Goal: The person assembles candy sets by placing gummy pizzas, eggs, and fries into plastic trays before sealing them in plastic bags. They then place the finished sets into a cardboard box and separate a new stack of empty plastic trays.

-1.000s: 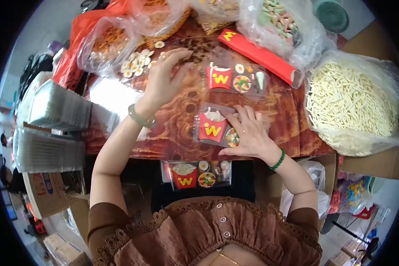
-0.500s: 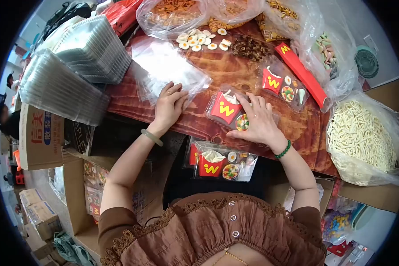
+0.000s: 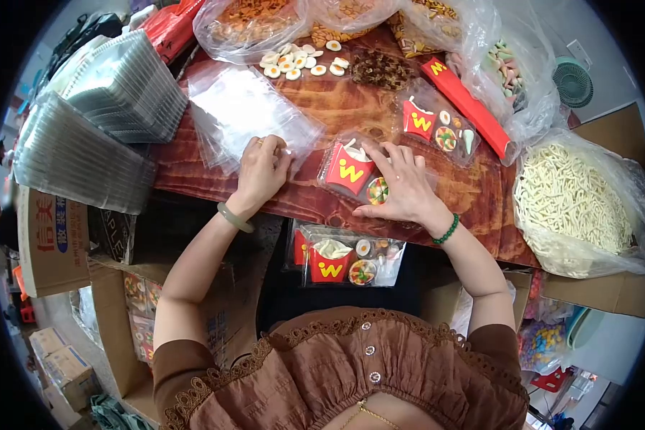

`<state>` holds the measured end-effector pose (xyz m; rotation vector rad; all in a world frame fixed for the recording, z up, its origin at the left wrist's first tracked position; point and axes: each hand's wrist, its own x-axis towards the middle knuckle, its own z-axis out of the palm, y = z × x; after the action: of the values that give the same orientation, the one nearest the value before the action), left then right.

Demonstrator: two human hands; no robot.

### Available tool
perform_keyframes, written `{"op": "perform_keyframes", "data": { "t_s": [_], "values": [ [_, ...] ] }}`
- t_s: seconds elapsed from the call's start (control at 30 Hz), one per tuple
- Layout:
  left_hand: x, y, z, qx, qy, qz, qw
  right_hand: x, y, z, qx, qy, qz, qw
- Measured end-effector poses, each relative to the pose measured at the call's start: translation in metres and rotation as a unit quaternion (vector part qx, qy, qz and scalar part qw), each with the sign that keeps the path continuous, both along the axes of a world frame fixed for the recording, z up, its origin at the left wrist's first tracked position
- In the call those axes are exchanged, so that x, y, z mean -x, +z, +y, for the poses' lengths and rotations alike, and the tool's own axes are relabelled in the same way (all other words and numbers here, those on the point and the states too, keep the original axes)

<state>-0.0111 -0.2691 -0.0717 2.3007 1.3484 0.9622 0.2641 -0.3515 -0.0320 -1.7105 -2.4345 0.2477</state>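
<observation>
Starting closest in: a couple of finished-looking packs (image 3: 337, 265) sit just below the bench (image 3: 480, 211) edge, apparently on the person's lap, fries box and little pizza facing up. The real change is the left hand (image 3: 261, 168). A second ago it's out over the bare wood near the egg pieces, and now it's down at the near edge of the clear plastic sheets (image 3: 244, 107). Fingers are curled in with the thumb close, but I honestly can't tell if that grip is pinching a sheet or just resting there (could be flat bags, can't tell that either).

Right hand (image 3: 401, 186) basically hasn't budged: grip spread wide over the right half of the clear pack (image 3: 347, 172), thumb out by the near edge. The pack lies on the bench right of the sheets, red box and pizza showing, the rest under the fingers. So imo the job's now split: one hand steadying the pack, the other busy at the plastic instead of the loose bits.

Further out, a second pack (image 3: 437, 132) lies by the long red strip (image 3: 469, 107), untouched. Past the sheets there's the scatter of egg pieces (image 3: 294, 61), then the brown pile (image 3: 380, 68), neither with a hand near it now
</observation>
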Motion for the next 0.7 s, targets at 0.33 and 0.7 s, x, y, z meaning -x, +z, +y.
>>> {"op": "perform_keyframes", "data": {
  "t_s": [0.33,0.7],
  "values": [
    [0.006,0.016,-0.001,0.111,0.036,0.017,0.993,0.01,-0.011,0.011,-0.081,0.039,0.016,0.996],
    [0.003,0.01,0.007,0.191,0.041,-0.057,0.979,0.02,0.019,0.003,-0.03,0.143,0.045,0.988]
  ]
}}
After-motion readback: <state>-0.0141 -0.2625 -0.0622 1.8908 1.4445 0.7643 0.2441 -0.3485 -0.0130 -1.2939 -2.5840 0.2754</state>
